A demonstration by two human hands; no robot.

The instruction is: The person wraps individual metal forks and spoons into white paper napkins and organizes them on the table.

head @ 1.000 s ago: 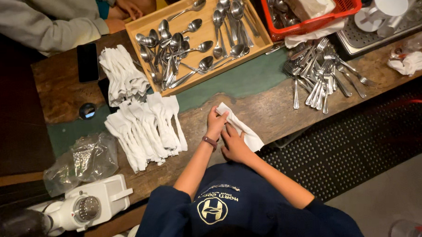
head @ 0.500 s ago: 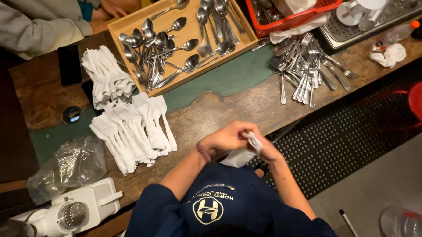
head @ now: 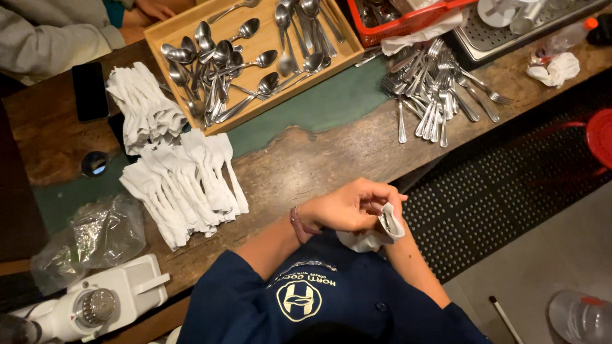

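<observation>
At 9 o'clock on the desk (head: pixel 305 158), a fanned heap of finished napkin rolls (head: pixel 184 186) lies beside a second stack of white rolls (head: pixel 144 106) at 10 o'clock; together they read as the done share of the work, too overlapped to count. A crumpled clear plastic bag (head: pixel 95 237) sits at 8 o'clock, and a white machine (head: pixel 94 308) below it is cut off by the frame edge.

At 12 o'clock a wooden tray (head: pixel 179 30) holds loose spoons (head: pixel 214 73), and a grey sleeve (head: pixel 37 35) of another person rests at its far corner.

At the centre, just off the desk's near edge, the person's left hand (head: pixel 344 208) is curled over the top of a white napkin (head: pixel 379 234), closed on it. The right hand (head: pixel 382 220) is almost wholly hidden under the left hand and the cloth; it seems to grip the same bundle from below, but how firmly cannot be told. A dark sliver shows in the napkin's open end; whether it is cutlery is unclear. This roll looks half-wrapped, its loose end still bunched.

At 1 o'clock a pile of unwrapped forks (head: pixel 439 96) remains, suggesting plenty is left. A red basket (head: pixel 449 4) and a crumpled tissue (head: pixel 553 68) lie at 2 o'clock, and the basket's contents are hard to make out.
</observation>
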